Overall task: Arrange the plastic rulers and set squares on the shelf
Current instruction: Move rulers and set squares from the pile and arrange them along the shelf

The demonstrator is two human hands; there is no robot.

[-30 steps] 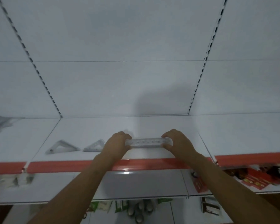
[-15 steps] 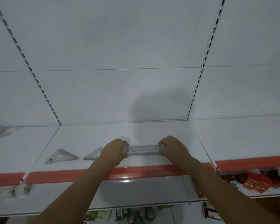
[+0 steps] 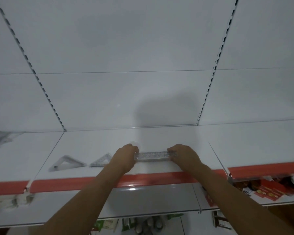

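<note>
On the white metal shelf, both hands hold a clear plastic ruler by its ends — left hand and right hand each with fingers curled over an end. Likely light, stiff and slippery — best taken endwise. Two clear triangular set squares lie left; their markings are illegible.

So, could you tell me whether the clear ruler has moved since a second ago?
Yes. The clear ruler has come down toward the shelf, judged against its red front edge.
</note>
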